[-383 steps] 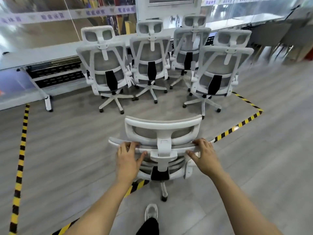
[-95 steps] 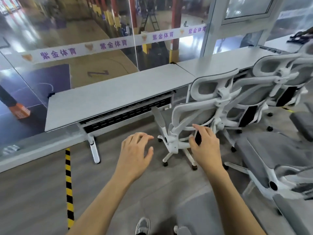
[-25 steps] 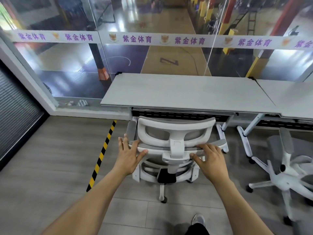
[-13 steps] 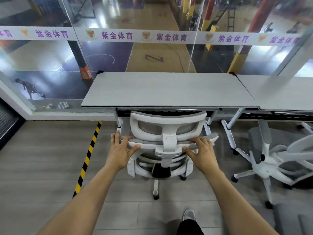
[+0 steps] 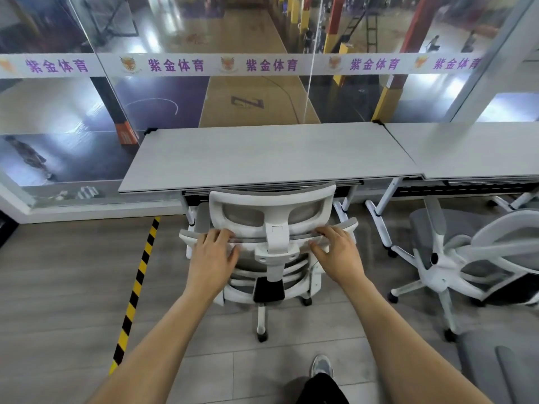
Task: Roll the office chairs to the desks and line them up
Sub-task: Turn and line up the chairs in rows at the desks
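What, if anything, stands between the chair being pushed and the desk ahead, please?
Nothing visible: the chair sits right at the desk edge. A tipped chair lies to the right, clear of its path.

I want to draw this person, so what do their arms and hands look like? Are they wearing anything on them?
Both forearms are bare, with no sleeves in view. The left hand and right hand wear no gloves, and no watch, bracelet or ring shows.

white mesh chair point(image 5: 272, 201) upright, back to cam, close vs front of grey desk point(image 5: 262, 158); 2nd chair point(image 5: 443, 275) to right
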{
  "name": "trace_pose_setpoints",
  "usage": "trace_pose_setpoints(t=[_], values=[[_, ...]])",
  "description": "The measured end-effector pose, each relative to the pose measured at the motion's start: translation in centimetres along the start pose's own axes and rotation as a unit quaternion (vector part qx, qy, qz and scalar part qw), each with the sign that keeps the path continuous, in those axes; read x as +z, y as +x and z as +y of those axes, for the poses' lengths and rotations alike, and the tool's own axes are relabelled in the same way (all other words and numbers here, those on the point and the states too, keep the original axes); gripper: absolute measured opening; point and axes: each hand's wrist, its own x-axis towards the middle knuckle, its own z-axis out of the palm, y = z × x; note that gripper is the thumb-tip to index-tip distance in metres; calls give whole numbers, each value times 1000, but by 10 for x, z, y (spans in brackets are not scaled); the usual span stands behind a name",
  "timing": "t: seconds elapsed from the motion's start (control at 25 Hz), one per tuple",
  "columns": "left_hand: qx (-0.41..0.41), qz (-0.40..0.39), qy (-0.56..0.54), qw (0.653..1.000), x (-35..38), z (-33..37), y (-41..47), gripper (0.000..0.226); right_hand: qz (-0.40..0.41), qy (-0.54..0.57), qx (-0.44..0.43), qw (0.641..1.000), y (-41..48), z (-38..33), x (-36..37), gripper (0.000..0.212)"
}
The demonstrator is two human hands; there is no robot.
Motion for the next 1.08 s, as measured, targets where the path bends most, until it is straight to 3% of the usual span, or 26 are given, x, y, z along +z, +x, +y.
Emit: trace_pose_setpoints(t=[0.12,0.28,0.44,0.68,1.08], values=[[109,29,-24,993,-1,50,0,17,44,7,15,999,-1,6,-21,32],[187,6,-49,981,16,126,16,27,98,4,33,995,2,38,-64,33],[225,-50,-65,971,48,207,51,34,150,-18,54,987,11,92,-119,31],[252,-57,-61,964,98,329,97,37,206,-12,87,975,31,191,-201,33],[309,-144,-86,936,198,491,138,34,235,-31,198,951,17,339,-297,36]])
